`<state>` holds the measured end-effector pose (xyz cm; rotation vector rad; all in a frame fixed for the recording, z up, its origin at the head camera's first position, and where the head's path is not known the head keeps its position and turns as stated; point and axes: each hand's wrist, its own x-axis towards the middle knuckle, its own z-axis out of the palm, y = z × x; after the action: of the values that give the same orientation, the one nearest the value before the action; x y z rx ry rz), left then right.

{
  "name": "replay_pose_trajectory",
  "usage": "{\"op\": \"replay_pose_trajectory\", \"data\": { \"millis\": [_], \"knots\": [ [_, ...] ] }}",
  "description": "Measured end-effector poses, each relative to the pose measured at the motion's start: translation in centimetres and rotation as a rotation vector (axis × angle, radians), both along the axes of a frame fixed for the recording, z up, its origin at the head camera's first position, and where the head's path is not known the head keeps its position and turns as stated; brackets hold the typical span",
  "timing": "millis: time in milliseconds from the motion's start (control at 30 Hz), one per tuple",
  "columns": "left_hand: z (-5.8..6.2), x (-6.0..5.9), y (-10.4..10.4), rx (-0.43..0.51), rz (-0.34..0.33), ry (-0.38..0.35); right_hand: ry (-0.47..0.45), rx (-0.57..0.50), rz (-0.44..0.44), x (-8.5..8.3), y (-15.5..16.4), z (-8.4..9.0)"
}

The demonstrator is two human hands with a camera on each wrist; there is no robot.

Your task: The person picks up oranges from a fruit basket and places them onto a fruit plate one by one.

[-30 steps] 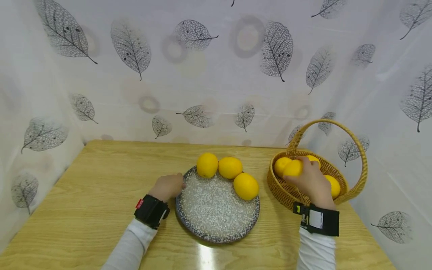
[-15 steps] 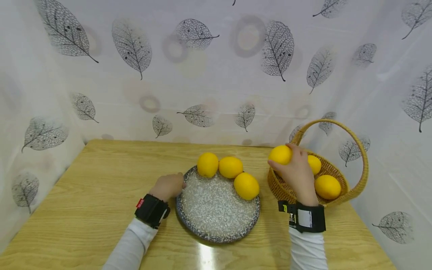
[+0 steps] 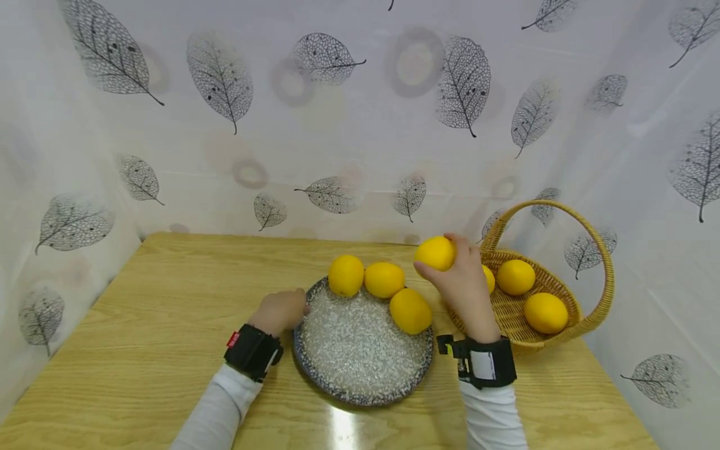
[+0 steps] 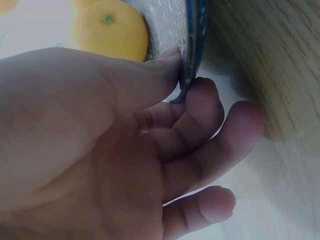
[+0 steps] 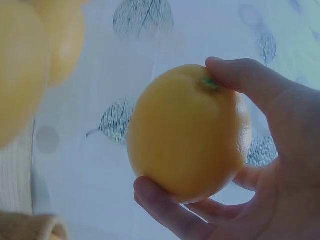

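A: Item one, nearest: left hand. State?

B: It pinched the plate at its left rim, thumb on top, fingers curled beneath the edge. The plate sat near the table's front edge, right of centre.

A: Risk there?

B: Judged slight. If that pinch lifted or tugged, the plate could tip and the three lemons on its far side would likely roll toward the open front half.

A: Item two, the carried lemon?

B: Gripped in the right hand, thumb near its stem end, fingers under. It was held in the air above the gap between the plate's right rim and the basket.

A: What could go wrong?

B: Probably a drop onto the table between the two, or a knock against the nearest plate lemon, which lay close to the right rim and might be pushed off.

A: Open room?

B: The plate's front and left parts were bare. The far side was crowded: two lemons touching, just beside the rim.

A: Farthest item?

B: The basket, at the table's right edge, holding three lemons; its handle arched over them, a possible snag.
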<state>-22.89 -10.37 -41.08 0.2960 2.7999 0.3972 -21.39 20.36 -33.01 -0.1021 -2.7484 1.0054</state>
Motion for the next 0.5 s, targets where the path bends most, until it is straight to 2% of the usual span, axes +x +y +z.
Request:
{"op": "replay_pose_trajectory", "data": {
  "millis": [100,500],
  "knots": [
    [-0.1,-0.1,0.1,0.0,-0.002,-0.002,0.011,-0.025,0.028,0.0,-1.4,-0.3],
    [-0.5,-0.3,-0.2,-0.006,-0.006,-0.006,0.017,0.006,0.138,-0.1,-7.0,-1.9]
  ]
}}
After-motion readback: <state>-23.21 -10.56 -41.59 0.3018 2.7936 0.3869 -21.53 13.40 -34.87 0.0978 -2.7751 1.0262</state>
